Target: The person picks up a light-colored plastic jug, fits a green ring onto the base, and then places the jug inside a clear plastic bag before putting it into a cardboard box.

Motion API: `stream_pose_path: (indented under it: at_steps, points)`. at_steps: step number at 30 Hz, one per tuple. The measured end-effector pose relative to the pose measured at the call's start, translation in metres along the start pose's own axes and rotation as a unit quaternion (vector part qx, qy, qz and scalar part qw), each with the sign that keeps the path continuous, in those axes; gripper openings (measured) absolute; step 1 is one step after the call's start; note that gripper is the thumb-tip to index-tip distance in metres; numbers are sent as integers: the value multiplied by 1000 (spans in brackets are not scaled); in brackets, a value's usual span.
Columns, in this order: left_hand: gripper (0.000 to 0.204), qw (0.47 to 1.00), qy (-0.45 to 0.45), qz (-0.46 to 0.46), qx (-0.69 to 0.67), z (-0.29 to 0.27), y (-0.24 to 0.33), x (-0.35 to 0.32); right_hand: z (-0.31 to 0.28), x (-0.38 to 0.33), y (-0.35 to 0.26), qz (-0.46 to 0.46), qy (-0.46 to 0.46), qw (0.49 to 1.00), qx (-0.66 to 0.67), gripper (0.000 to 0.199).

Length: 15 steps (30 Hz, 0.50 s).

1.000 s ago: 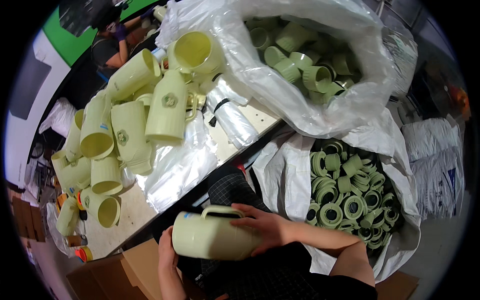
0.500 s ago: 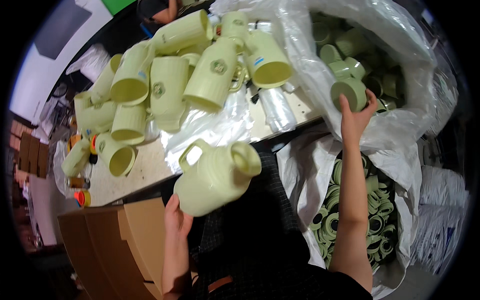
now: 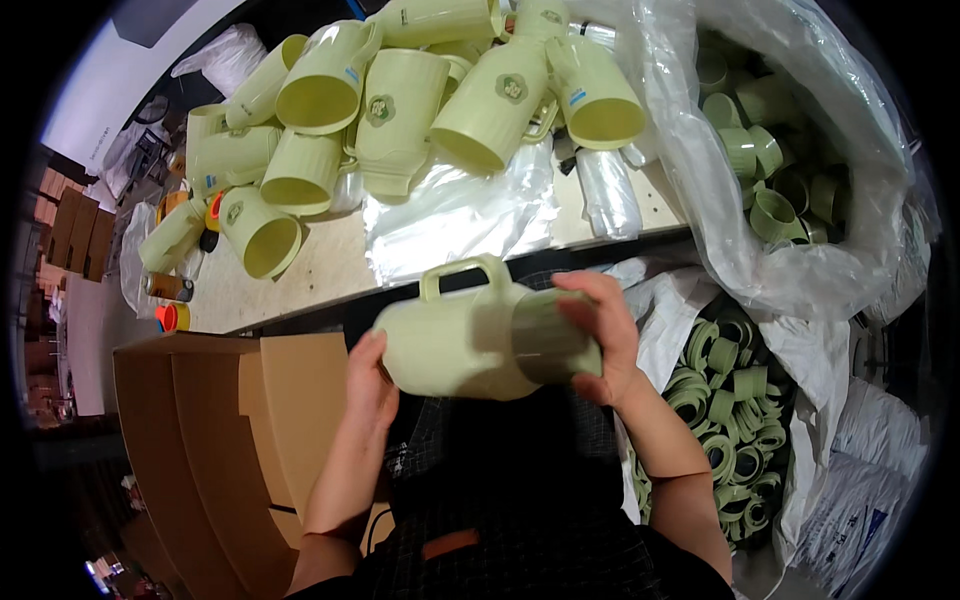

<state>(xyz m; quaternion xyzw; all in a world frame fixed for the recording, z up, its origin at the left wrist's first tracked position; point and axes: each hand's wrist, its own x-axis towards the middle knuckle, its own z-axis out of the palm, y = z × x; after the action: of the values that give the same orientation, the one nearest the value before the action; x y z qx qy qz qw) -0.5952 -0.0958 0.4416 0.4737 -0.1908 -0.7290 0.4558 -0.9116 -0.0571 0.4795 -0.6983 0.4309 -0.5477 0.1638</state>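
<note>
A pale green vacuum jug shell (image 3: 450,345) with a loop handle lies sideways in front of my body. My left hand (image 3: 372,385) grips its base end. At the other end my right hand (image 3: 605,335) is wrapped round a green cup-shaped lid (image 3: 545,335), which sits against the jug's mouth; the join between them is partly in shadow. Other jug shells of the same colour, such as one with a round emblem (image 3: 495,105), lie piled on the table (image 3: 290,280) beyond my hands.
Clear plastic sleeves (image 3: 460,220) lie on the table. To the right, a plastic-lined bag (image 3: 690,200) holds several green cups (image 3: 773,212); below it, a white sack (image 3: 810,400) holds green ring-shaped parts (image 3: 715,450). An open cardboard box (image 3: 200,430) stands at the lower left.
My right hand has come back from the plastic-lined bag with a cup-shaped lid and brought it to the jug's mouth. The jug has turned level, and the view has shifted.
</note>
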Motion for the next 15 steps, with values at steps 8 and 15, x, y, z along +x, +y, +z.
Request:
stream_pose_path:
  at_steps: [8,15]
  points:
    - [46,924,-43,351,145,7,3,-1,42,-48,1,446,225,815,293,44]
    - [31,806,-366,439,154,41,87,17,86,-105,-24,645,-33,467,604,64]
